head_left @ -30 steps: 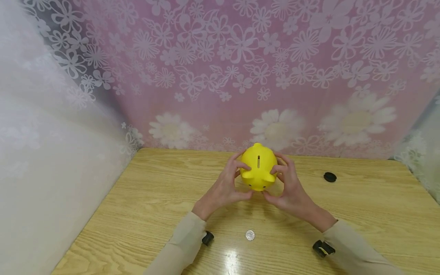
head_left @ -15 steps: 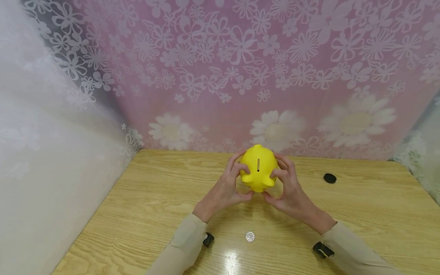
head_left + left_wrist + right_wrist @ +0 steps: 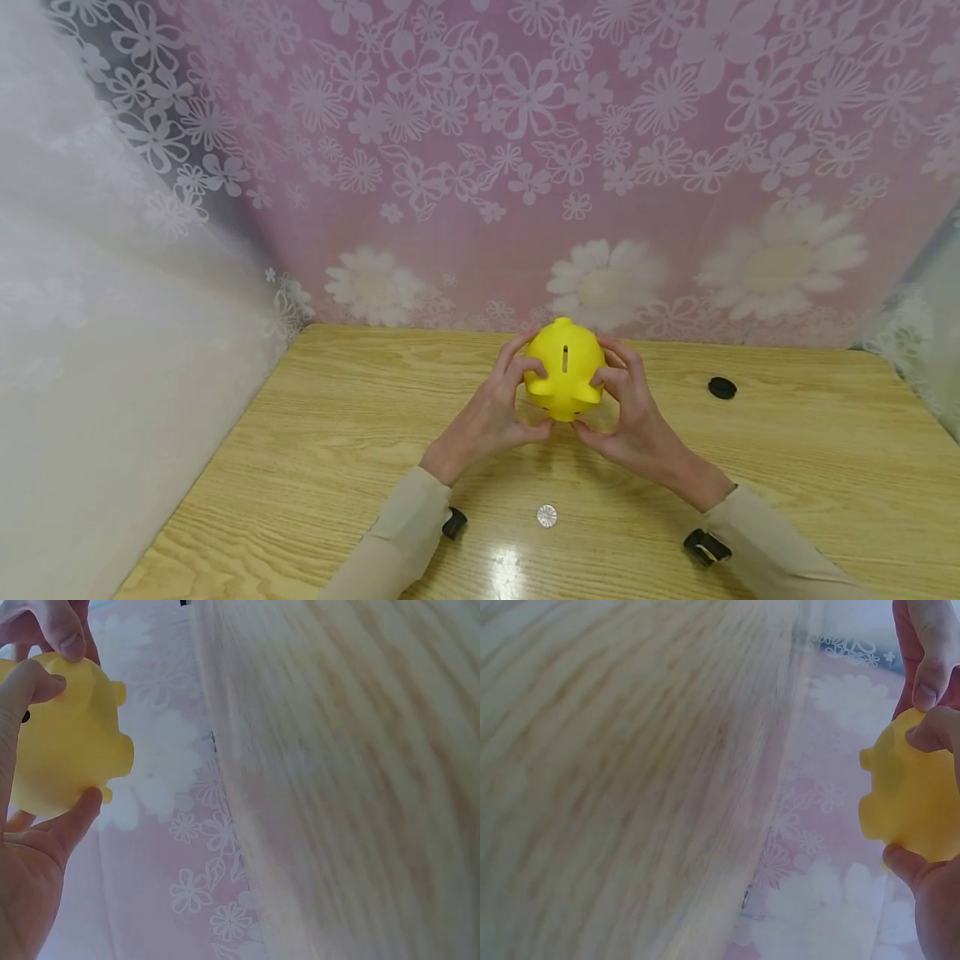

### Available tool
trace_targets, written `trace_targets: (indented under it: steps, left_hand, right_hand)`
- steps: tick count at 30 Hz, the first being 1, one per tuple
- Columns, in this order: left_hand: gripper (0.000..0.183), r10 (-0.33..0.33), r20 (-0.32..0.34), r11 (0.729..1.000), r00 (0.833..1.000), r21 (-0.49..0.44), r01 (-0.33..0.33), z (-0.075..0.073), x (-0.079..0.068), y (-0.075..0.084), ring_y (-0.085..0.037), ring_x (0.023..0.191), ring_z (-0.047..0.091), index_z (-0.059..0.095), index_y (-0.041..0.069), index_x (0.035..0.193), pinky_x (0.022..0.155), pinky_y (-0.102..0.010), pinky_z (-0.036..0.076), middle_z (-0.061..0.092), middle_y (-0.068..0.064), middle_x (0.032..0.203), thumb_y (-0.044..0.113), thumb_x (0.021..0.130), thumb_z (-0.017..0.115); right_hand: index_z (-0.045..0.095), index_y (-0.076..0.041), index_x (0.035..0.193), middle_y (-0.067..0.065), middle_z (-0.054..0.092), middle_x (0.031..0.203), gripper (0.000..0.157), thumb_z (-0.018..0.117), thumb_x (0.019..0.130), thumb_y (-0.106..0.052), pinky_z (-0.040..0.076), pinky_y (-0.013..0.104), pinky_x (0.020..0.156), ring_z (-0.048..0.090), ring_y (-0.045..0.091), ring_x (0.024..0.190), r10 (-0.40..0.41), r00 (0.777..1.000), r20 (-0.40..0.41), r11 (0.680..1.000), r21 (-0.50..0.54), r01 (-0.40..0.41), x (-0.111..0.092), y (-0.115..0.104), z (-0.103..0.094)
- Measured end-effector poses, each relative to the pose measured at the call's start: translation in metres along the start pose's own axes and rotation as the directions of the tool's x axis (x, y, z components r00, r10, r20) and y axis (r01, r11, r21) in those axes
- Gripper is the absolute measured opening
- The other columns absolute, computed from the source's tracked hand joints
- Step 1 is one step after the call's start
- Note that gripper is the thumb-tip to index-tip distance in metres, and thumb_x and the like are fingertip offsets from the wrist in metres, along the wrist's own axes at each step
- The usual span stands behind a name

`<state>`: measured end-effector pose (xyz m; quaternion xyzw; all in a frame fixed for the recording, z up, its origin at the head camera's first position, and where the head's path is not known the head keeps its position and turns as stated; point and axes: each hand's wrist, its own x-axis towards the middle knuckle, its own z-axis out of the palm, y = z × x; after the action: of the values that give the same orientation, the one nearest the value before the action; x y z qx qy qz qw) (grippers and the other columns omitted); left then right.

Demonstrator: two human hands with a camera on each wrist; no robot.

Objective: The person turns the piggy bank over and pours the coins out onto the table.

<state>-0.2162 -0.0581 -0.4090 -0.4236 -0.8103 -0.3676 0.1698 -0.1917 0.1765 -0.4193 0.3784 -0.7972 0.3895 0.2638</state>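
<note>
A yellow piggy bank is held between both hands in the head view, its coin slot facing up and its ears toward the person. My left hand grips its left side, and my right hand grips the right side, with thumbs near the front underside. Seen from the left wrist, the piggy bank shows its stubby feet hanging above the table. The right wrist view has the piggy bank with fingertips on its top and a thumb underneath. A silver coin lies on the table in front of the hands.
A round black cap sits on the wooden table to the right of the hands. A pink flowered curtain hangs behind the table's back edge, and a white one covers the left side. Black camera mounts are at the wrists.
The piggy bank has tipped a little, so less of its face shows than a second ago, and it has shifted slightly toward the person. Both hands keep their grip.
</note>
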Motion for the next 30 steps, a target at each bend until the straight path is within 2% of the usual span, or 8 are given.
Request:
trace_targets:
  steps: [3, 5, 9, 13, 16, 19, 25, 30]
  left_hand:
    - [0.068, -0.007, 0.006, 1.000, 1.000, -0.006, 0.007, -0.001, 0.000, 0.001, -0.032, 0.139, 0.051, 0.041, 0.012, 0.122, 0.098, -0.030, 0.058, 0.025, -0.015, 0.165, 0.008, 0.074, 0.088]
    - [0.069, -0.011, 0.009, 1.000, 1.000, -0.010, 0.011, -0.001, 0.000, 0.001, -0.031, 0.138, 0.052, 0.042, 0.012, 0.124, 0.098, -0.030, 0.057, 0.026, -0.014, 0.165, 0.008, 0.074, 0.088]
    - [0.071, -0.024, 0.012, 1.000, 1.000, -0.016, 0.024, -0.002, -0.002, 0.001, -0.028, 0.138, 0.053, 0.042, 0.013, 0.129, 0.096, -0.028, 0.058, 0.027, -0.014, 0.165, 0.011, 0.075, 0.087]
    - [0.073, -0.065, 0.020, 0.997, 0.998, -0.039, 0.066, -0.003, -0.003, 0.001, -0.023, 0.136, 0.054, 0.042, 0.017, 0.136, 0.091, -0.034, 0.060, 0.027, -0.008, 0.168, 0.017, 0.077, 0.086]
    - [0.076, -0.112, 0.031, 0.992, 0.993, -0.056, 0.113, -0.003, -0.004, -0.001, -0.020, 0.129, 0.057, 0.040, 0.020, 0.144, 0.088, -0.039, 0.060, 0.029, -0.002, 0.168, 0.024, 0.081, 0.084]
    - [0.082, -0.176, 0.044, 0.983, 0.983, -0.050, 0.178, -0.003, -0.006, -0.001, -0.018, 0.115, 0.062, 0.033, 0.027, 0.154, 0.085, -0.035, 0.059, 0.040, 0.001, 0.161, 0.032, 0.086, 0.080]
    - [0.081, -0.290, 0.074, 0.956, 0.954, -0.022, 0.292, -0.002, -0.004, 0.001, -0.013, 0.091, 0.064, 0.017, 0.042, 0.162, 0.075, -0.023, 0.054, 0.053, 0.001, 0.148, 0.051, 0.097, 0.066]
    - [0.073, -0.341, 0.122, 0.936, 0.932, -0.040, 0.348, -0.002, -0.001, 0.002, -0.008, 0.080, 0.065, 0.009, 0.051, 0.160, 0.070, -0.021, 0.055, 0.062, -0.007, 0.140, 0.059, 0.102, 0.052]
  right_hand:
    - [0.043, 0.002, 0.113, 0.032, 0.025, 0.154, 0.070, 0.088, 0.061, 0.017, 0.055, 0.063, 0.088, 0.040, 0.055, 0.138, 0.011, 1.000, -0.008, 1.000, 0.004, -0.011, 0.000, 0.000, 0.000]
    - [0.043, 0.002, 0.115, 0.031, 0.026, 0.154, 0.072, 0.088, 0.061, 0.016, 0.056, 0.065, 0.084, 0.042, 0.054, 0.135, 0.029, 1.000, -0.012, 1.000, 0.011, -0.029, -0.001, 0.000, -0.001]
    - [0.043, 0.002, 0.119, 0.028, 0.028, 0.155, 0.074, 0.089, 0.062, 0.013, 0.059, 0.060, 0.080, 0.046, 0.050, 0.132, 0.065, 0.998, -0.005, 0.998, 0.019, -0.065, -0.002, 0.000, -0.002]
    - [0.041, 0.002, 0.128, 0.026, 0.030, 0.157, 0.079, 0.089, 0.065, 0.008, 0.062, 0.052, 0.082, 0.047, 0.044, 0.134, 0.099, 0.995, 0.023, 0.995, 0.020, -0.099, -0.003, 0.001, -0.005]
    - [0.041, 0.001, 0.138, 0.024, 0.033, 0.158, 0.085, 0.089, 0.068, 0.005, 0.063, 0.046, 0.084, 0.050, 0.042, 0.134, 0.131, 0.991, 0.039, 0.991, 0.024, -0.132, -0.004, 0.000, -0.007]
    - [0.037, -0.007, 0.150, 0.021, 0.037, 0.158, 0.092, 0.088, 0.074, 0.001, 0.063, 0.042, 0.084, 0.057, 0.042, 0.129, 0.198, 0.979, 0.054, 0.979, 0.032, -0.200, -0.003, -0.003, -0.009]
    - [0.021, -0.031, 0.162, 0.025, 0.044, 0.155, 0.093, 0.078, 0.091, -0.014, 0.064, 0.040, 0.078, 0.068, 0.043, 0.114, 0.372, 0.920, 0.125, 0.923, 0.056, -0.381, 0.000, -0.008, -0.011]
    - [0.020, -0.040, 0.161, 0.032, 0.050, 0.149, 0.080, 0.069, 0.099, -0.031, 0.064, 0.033, 0.073, 0.072, 0.037, 0.105, 0.510, 0.838, 0.195, 0.848, 0.051, -0.528, 0.004, -0.010, -0.012]
